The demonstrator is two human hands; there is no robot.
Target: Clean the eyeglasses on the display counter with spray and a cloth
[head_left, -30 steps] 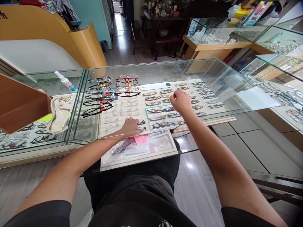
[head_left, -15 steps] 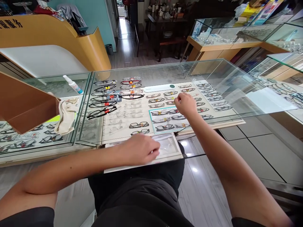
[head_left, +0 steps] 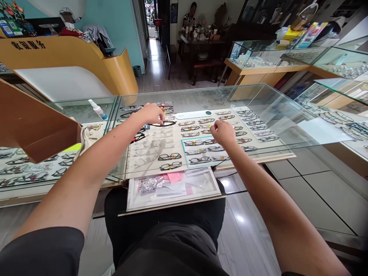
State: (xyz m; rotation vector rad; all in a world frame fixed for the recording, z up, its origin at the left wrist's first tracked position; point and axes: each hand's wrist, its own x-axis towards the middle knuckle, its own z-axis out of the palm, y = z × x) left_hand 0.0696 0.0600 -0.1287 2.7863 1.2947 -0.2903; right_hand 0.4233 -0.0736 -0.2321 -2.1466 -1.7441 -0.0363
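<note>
My left hand (head_left: pixel 151 113) reaches far forward over the glass counter (head_left: pixel 201 94). Its fingers curl down onto the left end of a pair of black glasses (head_left: pixel 165 123), among several tagged frames lying there. My right hand (head_left: pixel 222 132) is a loose fist with thumb and fingers pinched together. It hovers over the rows of glasses on the beige display tray (head_left: pixel 149 155), just above a teal-edged card (head_left: pixel 201 151) bearing more frames. I cannot make out what the pinch holds, if anything.
A shallow drawer (head_left: pixel 172 184) with a pink note and plastic bags juts out over my lap. At the left are a brown cardboard box (head_left: pixel 37 126), a cloth (head_left: pixel 87 136) and a spray bottle (head_left: pixel 97 109). More glass cases stand at the right. A person (head_left: pixel 190 16) sits at a far table.
My left hand has left the drawer and stretched forward to the black glasses on the counter. My right hand has barely shifted. The view has tilted up.
</note>
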